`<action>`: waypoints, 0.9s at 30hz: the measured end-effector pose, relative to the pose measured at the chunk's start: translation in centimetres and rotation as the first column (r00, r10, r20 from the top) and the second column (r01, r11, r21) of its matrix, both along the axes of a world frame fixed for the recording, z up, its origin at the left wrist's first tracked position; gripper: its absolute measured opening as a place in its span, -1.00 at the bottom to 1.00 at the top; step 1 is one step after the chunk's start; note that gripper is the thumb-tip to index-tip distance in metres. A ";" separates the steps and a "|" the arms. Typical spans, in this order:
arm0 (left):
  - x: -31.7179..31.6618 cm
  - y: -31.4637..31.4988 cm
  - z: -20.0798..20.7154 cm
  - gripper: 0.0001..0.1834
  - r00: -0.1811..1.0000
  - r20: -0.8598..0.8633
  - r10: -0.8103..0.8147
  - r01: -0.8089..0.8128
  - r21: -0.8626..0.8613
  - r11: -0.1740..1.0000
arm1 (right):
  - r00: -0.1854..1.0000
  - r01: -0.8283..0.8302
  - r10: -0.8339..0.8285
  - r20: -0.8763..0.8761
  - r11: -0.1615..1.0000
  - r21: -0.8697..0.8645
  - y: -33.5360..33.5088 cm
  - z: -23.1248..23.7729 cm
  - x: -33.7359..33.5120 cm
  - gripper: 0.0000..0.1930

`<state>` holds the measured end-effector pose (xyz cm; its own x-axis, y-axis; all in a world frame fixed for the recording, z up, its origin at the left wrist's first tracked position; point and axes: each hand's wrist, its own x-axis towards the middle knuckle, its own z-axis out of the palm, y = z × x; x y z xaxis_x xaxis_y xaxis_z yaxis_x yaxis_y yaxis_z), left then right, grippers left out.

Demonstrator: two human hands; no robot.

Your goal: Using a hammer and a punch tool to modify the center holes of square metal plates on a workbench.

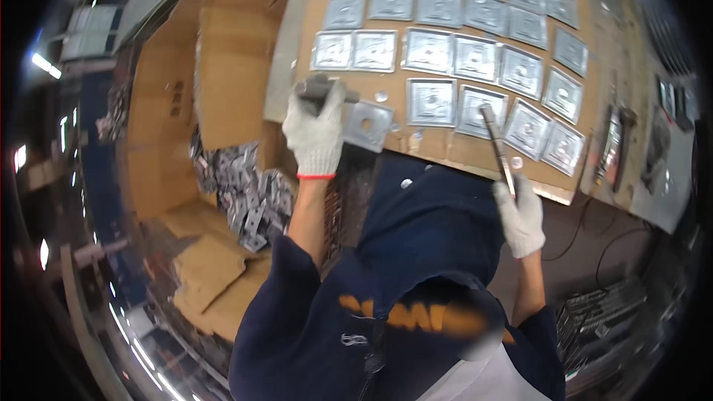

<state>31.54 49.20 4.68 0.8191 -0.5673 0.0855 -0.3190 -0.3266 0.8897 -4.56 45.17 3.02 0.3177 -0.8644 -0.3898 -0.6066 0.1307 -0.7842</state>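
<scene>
Right hand point(520, 215), gloved, is closed around a metal rod point(496, 141) at the cardboard-topped board's point(445, 150) near edge; the left hand point(315, 134) grips a dark block point(316, 89) over the near left corner, beside a holed plate point(378, 129). Beyond, rows of square plates point(429, 50) reach toward the far edge.

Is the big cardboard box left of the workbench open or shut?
The cardboard box is open: a heap of metal pieces shows inside, uncovered, between its walls.

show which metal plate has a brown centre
The leftmost metal plate in the nearest row, beside the left gloved hand; the other plates look silvery there.
</scene>
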 end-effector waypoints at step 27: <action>-7.6 -4.9 -5.8 -0.70 0.898 -0.068 -0.434 0.439 0.085 0.894 | 1.000 0.013 -0.012 -0.024 1.000 0.024 -1.2 -0.1 0.4 -0.58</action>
<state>23.92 44.29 -1.08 0.4887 -0.8722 -0.0188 -0.4090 -0.2481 0.8782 -4.17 43.99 2.91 0.2972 -0.8583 -0.4183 -0.6233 0.1574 -0.7659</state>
